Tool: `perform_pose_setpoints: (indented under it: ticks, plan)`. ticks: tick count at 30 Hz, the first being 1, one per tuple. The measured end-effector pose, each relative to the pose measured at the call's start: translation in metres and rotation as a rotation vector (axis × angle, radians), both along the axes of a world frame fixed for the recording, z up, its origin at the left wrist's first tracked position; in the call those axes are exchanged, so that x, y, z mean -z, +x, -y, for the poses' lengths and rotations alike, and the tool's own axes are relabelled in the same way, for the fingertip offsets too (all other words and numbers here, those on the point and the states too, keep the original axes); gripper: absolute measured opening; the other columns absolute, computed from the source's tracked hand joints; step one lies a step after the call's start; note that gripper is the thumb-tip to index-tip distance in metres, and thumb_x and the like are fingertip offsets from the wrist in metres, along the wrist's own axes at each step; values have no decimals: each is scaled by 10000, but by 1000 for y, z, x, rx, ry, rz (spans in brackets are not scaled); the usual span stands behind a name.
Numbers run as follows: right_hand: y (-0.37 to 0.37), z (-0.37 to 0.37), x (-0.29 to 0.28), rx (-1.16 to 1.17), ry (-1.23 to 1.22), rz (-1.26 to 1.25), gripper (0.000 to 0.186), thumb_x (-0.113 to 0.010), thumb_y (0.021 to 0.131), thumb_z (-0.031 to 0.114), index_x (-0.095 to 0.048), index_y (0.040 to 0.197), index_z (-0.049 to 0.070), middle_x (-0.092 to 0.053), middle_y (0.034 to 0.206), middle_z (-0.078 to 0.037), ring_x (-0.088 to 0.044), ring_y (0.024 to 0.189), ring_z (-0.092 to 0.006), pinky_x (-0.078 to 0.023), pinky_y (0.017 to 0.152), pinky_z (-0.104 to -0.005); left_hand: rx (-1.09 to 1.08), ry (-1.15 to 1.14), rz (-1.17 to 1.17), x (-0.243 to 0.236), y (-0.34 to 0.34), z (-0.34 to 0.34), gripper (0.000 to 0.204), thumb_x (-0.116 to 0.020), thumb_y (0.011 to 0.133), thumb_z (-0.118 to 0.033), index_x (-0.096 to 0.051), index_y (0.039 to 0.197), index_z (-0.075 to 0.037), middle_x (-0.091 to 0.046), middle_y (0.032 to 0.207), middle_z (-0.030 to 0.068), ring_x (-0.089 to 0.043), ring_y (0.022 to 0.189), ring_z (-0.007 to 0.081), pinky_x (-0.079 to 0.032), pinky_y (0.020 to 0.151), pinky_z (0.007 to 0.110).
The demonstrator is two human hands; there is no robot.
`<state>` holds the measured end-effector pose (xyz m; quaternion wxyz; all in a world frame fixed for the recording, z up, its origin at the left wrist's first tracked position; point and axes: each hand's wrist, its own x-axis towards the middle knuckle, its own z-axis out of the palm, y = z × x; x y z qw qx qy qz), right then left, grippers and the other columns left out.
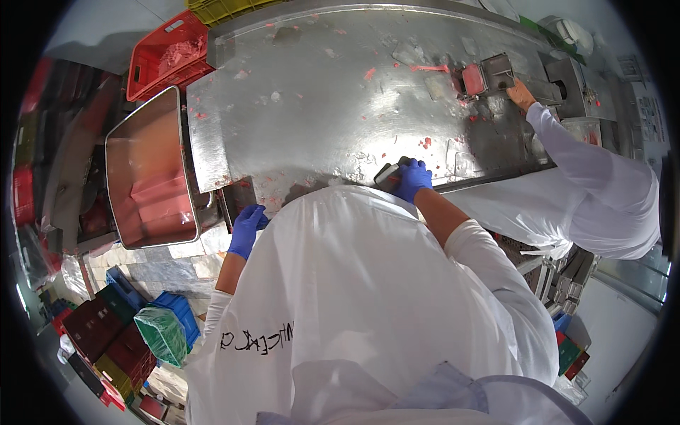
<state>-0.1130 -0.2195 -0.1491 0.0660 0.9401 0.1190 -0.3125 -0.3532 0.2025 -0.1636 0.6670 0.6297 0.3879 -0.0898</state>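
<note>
White apron fabric fills the foreground, while the right hand (411, 178) clamps a small, stiff, likely slippery scraper (386, 173) by its handle at the desk (319, 106) edge (left hand (246, 230) curls on the rim).

Am standing in meat-processing plant. Steel worktable (319, 92) is carrying red meat scraps (427, 69). Steel tub (145, 170) is holding pink meat. Red crate (166, 53) is sitting beside table. Am wearing white coat (368, 297), blue gloves. Co-worker's white sleeve (588, 170) is reaching toward cutting machine (567, 78). Plastic crates (113, 333) are stacking on floor.
</note>
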Motion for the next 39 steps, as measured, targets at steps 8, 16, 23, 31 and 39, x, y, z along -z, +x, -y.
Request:
perform_pose_setpoints:
  ticks: [8, 16, 23, 31, 39]
  plan:
    - [5, 3, -11, 11, 102, -164, 616, -802, 743, 361, -631, 1268, 88, -600, 1259, -179, -599, 1191, -341, -515, 1010, -409, -2, -40, -20, 4, 2, 5, 218, -698, 950, -231, -675, 1059, -44, -643, 806, 11, -597, 722, 101, -494, 715, 261]
    - [-5, 30, 69, 245, 727, -84, 407, -754, 788, 228, -688, 1165, 87, -665, 950, -104, -661, 894, -255, -541, 838, -339, 66, -47, -36, 0, 10, 13, 231, -677, 962, -240, -673, 1096, -51, -646, 828, 7, -605, 736, 100, -487, 688, 259]
    - [132, -79, -63, 478, 1421, -585, 344, -646, 973, 351, -654, 1156, 60, -641, 1019, 0, -549, 781, -108, -442, 691, -285, 118, 10, -47, -10, 60, -4, 248, -673, 959, -259, -681, 1114, -65, -661, 856, 8, -613, 786, 95, -468, 734, 260]
    - [145, -93, -54, -422, 1003, 160, 496, -672, 890, 402, -586, 1322, 174, -614, 1293, -137, -597, 1190, -310, -472, 1002, -444, 244, -3, 81, -45, 160, 42, 264, -679, 950, -248, -667, 1102, -32, -652, 888, 21, -633, 832, 120, -493, 799, 279]
    - [77, 68, 42, 162, 1016, -206, 366, -538, 958, 340, -591, 1251, 128, -589, 1204, -96, -575, 1118, -295, -475, 976, -406, 528, 104, 64, -26, 244, 98, 290, -675, 950, -278, -650, 1082, -21, -645, 920, 36, -602, 857, 134, -489, 821, 297]
